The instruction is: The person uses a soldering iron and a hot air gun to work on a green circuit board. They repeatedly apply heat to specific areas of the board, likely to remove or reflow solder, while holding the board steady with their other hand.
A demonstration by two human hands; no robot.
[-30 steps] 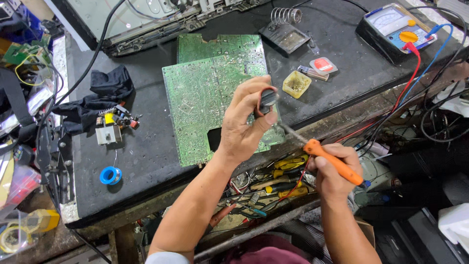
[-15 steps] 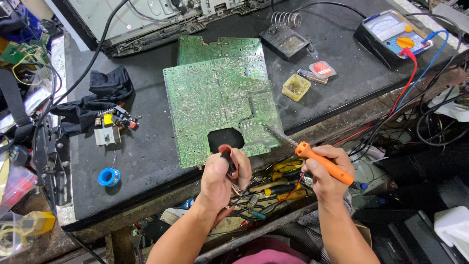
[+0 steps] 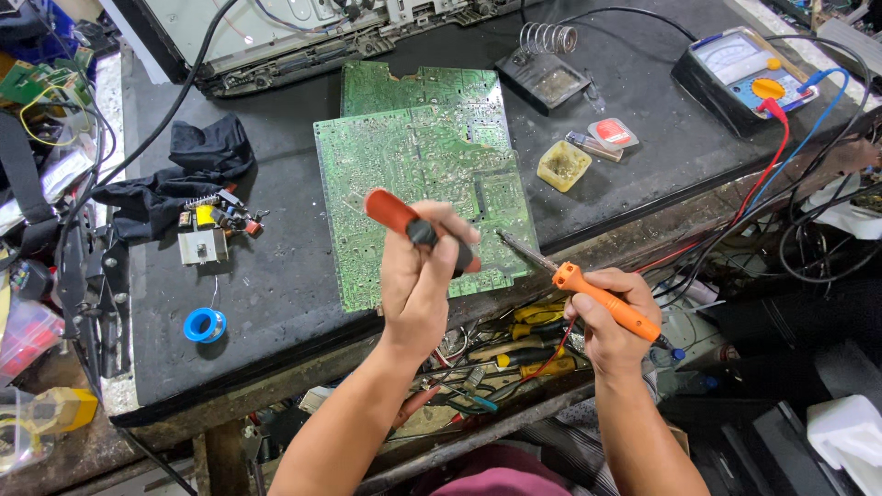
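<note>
A green circuit board [image 3: 418, 174] lies solder side up on the dark bench top. My left hand [image 3: 418, 276] is over its near edge, closed around a red and black tool [image 3: 400, 219] that points up and to the left. My right hand [image 3: 611, 317] grips the orange handle of a soldering iron [image 3: 597, 294]. Its metal tip [image 3: 514, 246] sits near the board's lower right corner. A second green board [image 3: 404, 87] lies partly under the first, farther back.
A soldering iron stand [image 3: 547, 64], a yellow flux tin [image 3: 564, 165] and an analogue multimeter [image 3: 744, 78] with red and blue leads sit at the right. A black cloth [image 3: 175, 179], small parts [image 3: 207, 230] and a blue solder spool [image 3: 204, 324] lie left. An open drawer of tools [image 3: 514, 354] is below the bench edge.
My left hand dropped from the board toward the drawer, then rose again holding the red and black tool. The soldering iron in my right hand barely moved.
</note>
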